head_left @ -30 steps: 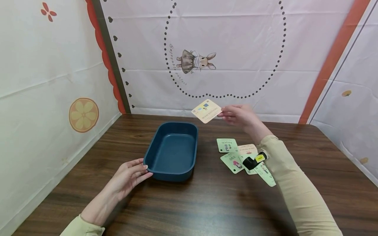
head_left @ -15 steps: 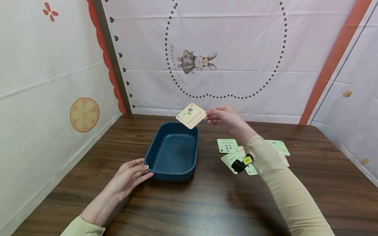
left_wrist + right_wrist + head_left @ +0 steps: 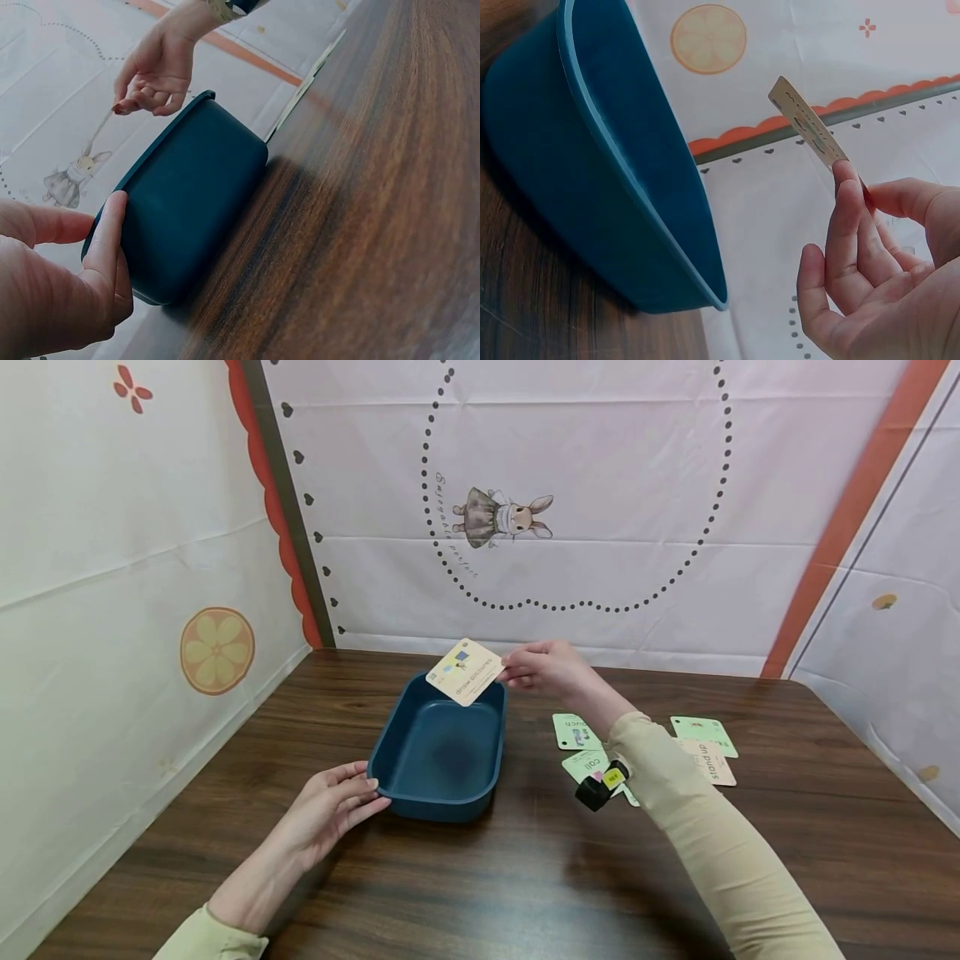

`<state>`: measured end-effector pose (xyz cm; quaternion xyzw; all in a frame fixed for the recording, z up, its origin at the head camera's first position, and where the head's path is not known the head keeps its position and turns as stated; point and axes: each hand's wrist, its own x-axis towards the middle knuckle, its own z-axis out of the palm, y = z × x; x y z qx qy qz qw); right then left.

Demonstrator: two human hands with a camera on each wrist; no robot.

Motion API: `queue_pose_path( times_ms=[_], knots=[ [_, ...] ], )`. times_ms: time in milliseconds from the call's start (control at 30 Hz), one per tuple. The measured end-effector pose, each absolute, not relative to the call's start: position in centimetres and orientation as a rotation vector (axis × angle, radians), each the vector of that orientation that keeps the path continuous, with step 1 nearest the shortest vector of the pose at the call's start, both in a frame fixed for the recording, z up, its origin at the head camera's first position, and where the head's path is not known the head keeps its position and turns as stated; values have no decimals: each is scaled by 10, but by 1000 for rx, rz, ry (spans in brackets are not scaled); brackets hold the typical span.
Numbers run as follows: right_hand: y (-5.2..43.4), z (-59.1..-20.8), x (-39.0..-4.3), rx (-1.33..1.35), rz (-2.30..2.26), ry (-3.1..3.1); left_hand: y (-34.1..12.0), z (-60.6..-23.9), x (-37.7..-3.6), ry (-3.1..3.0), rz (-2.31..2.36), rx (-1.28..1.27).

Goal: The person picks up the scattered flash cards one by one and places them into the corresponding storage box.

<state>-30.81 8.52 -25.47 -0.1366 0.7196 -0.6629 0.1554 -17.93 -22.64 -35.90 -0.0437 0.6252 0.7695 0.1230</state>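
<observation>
Fingers (image 3: 517, 670) of my right hand (image 3: 551, 667) pinch one corner of a pale yellow picture card (image 3: 465, 672), thumb against fingertips, holding it in the air above the far right rim of the dark blue plastic tray (image 3: 390, 752). On the card's face I can read "draw pictures" under two small drawings, and it tilts down toward the tray. From my right wrist view the card (image 3: 810, 126) shows edge-on, gripped between thumb and forefinger, with the other fingers (image 3: 847, 247) loosely curled below it and the tray's rim (image 3: 630, 180) well apart from it on the left.

Left hand (image 3: 330, 806) rests at the tray's near left corner, on the dark wooden desk (image 3: 525, 877). Its fingers lie nearly straight and close together against the outer wall; the left wrist view shows the thumb (image 3: 105, 240) flat on the tray's side (image 3: 195, 202). Nothing is gripped there.

Loose cards (image 3: 705, 747) lie on the desk to the right of the tray, behind my right forearm: green ones, one reading "touch" (image 3: 573, 731) and one reading "call" (image 3: 592, 764), and a beige one. A small black device with a yellow label (image 3: 600, 787) is strapped under my right wrist.
</observation>
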Motion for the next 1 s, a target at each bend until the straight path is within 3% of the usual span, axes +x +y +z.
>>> queue_pose_path(
  times_ms=[1000],
  knots=[
    [58, -249, -299, -508, -1515, 2263, -225, -357, -180, 1802, 2248, -165]
  ],
)
